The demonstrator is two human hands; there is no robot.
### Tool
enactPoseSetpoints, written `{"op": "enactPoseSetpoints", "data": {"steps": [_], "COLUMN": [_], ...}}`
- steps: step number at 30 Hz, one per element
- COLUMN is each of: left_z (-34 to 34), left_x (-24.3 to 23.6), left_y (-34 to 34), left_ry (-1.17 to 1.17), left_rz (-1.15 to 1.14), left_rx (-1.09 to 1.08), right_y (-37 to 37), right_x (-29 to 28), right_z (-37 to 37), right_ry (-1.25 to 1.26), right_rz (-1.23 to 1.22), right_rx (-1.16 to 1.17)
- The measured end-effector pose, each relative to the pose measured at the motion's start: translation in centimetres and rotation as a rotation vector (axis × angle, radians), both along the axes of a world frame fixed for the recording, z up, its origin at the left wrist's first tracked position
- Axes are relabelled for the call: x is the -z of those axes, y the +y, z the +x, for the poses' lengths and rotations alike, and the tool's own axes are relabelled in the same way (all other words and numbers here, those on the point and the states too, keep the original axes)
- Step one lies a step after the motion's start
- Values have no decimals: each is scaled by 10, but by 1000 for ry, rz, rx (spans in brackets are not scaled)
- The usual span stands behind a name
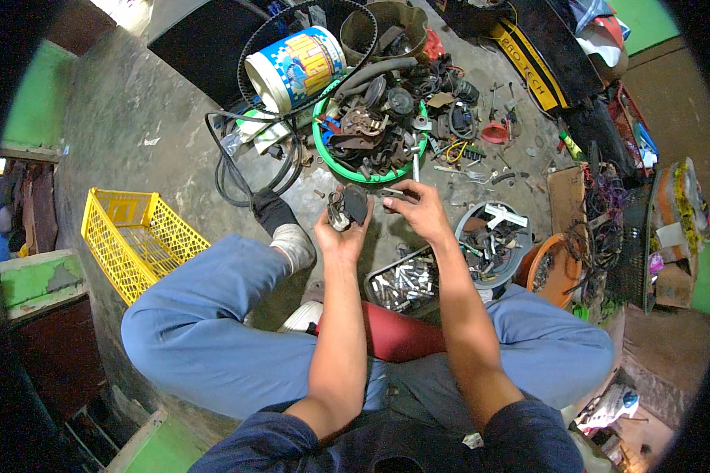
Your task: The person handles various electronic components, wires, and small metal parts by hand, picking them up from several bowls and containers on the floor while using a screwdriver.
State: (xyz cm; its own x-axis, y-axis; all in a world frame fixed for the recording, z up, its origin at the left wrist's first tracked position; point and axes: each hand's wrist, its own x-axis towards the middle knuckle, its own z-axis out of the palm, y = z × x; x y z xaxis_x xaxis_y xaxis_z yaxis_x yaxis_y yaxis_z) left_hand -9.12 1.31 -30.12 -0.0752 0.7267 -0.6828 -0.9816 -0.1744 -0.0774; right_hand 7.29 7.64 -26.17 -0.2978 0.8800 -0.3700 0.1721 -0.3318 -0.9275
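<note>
Palm turned up, the left hand (341, 241) is grasping a dark part (358, 204) with a bundle of pale wires (337, 211) bunched at its side, and exactly what that part is, it's hard to make out at this size! Some of its underside is lost behind the fingers and palm. Over comes the right hand (424, 210) on the other side, thumb and fingertips pinching a slim metal piece (393, 192); its far end points toward the dark part, and whether the two touch, I can't tell. Both hands are out over the concrete floor, just below the green basin (344, 169), whose heap of dark parts is so tangled that few single shapes read clearly. A white bucket (312, 67) lies tipped behind it, circled by a black ribbed belt (243, 59) that hides part of its side. Beneath the right forearm, the metal tray (377, 292) of shiny little cylinders is partly covered, its right end out of sight. The grey basin (528, 251) of mixed scraps sits beside it, overlapping the orange tub (538, 257), whose contents are too dark to sort. Between the forearms shows a red surface (394, 335), its ends blocked by the arms.
</note>
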Motion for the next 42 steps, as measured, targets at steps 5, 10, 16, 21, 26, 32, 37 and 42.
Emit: {"op": "enactPoseSetpoints", "data": {"steps": [5, 10, 16, 21, 26, 32, 37, 42], "left_z": [-6, -3, -9, 1, -6, -11, -12, -12], "left_x": [16, 12, 24, -8, -1, -2, -1, -2], "left_y": [-2, 0, -9, -1, -2, 0, 0, 0], "left_ry": [132, 136, 55, 103, 42, -63, -156, -158], "left_rz": [91, 82, 243, -47, 83, 215, 196, 155], "left_rx": [44, 42, 57, 50, -5, -112, -138, -146], "right_y": [-12, -22, -24, -21, -19, -7, -12, -63], "right_x": [-34, -46, -40, -61, -59, -42, 68, 139], "right_z": [-32, -41, -43, -40, -42, -35, 3, 11], "right_ry": [-99, -180, 10, -132, -135, 71, -202, -572], "right_rz": [278, 312, 254, 357, 576, 335, 159, 106], "right_rx": [-257, -299, -282, -273, -173, 309, 325, 41]}}
